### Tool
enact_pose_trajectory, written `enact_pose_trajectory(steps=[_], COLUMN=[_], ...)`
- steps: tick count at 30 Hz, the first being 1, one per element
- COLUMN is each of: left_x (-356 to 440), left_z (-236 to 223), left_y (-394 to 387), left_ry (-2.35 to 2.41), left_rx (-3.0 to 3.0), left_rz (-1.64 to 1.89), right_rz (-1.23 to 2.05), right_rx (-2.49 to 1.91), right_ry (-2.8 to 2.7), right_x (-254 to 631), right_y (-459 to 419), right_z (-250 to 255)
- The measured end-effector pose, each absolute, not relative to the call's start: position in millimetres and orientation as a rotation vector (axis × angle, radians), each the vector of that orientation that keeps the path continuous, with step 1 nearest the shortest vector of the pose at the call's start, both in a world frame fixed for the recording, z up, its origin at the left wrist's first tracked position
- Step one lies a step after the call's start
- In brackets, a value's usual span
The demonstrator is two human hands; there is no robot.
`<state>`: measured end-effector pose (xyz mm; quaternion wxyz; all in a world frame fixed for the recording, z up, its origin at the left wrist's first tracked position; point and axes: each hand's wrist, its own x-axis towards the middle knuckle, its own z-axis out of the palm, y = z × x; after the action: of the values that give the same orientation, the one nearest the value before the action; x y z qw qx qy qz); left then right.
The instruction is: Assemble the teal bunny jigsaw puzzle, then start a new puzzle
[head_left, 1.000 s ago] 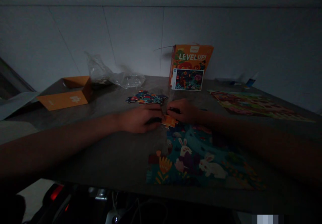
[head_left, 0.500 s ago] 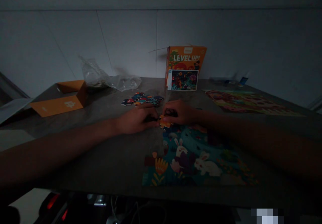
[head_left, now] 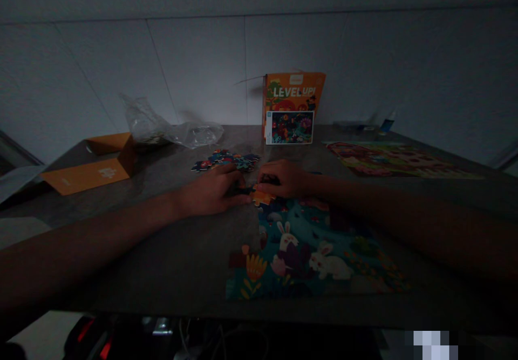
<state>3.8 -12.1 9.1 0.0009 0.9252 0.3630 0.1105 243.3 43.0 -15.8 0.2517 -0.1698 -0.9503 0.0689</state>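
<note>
A partly joined jigsaw puzzle [head_left: 299, 252] with two white rabbits and flowers lies on the grey table. At its upper left edge, orange puzzle pieces [head_left: 263, 195] sit beneath the fingers of my right hand [head_left: 285, 179], which is curled with thumb and fingertips closed on a piece there. My left hand [head_left: 214, 190] comes in from the left, its fingers bent and the thumb reaching to the same edge. Whatever lies between the left fingers is hidden in the dim light. Just behind that hand is a heap of loose puzzle pieces [head_left: 226, 159].
An orange puzzle box [head_left: 293, 93] stands at the back with a picture card [head_left: 291, 128] against it. To the left are an open orange box part [head_left: 91, 175] and clear plastic bags [head_left: 198, 133]. Another puzzle [head_left: 396, 160] lies at right, near a small bottle [head_left: 387, 124].
The view has shifted slightly, moving most things a little left in the picture. Both hands stay together at the puzzle's upper left edge, with barely any movement of the fingers.
</note>
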Motion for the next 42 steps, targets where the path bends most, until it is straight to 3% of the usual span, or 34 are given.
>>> enact_pose_trajectory(steps=[16,24,42], left_x=[2.7,4.6,2.2], left_z=[4.6,10.5,8.6], left_y=[-10.8,-9.6,-7.9], left_ry=[1.207,1.171,1.131], left_rx=[2.676,2.730,2.746], left_rz=[0.548,0.360,0.361], right_rz=[0.200,0.178,0.154], right_rx=[-0.462,-0.443,-0.429], right_ry=[-2.587,-2.588,-2.590], right_x=[243.6,243.8,244.7], right_y=[46.3,45.6,44.5], right_z=[-18.1,-17.7,-15.4])
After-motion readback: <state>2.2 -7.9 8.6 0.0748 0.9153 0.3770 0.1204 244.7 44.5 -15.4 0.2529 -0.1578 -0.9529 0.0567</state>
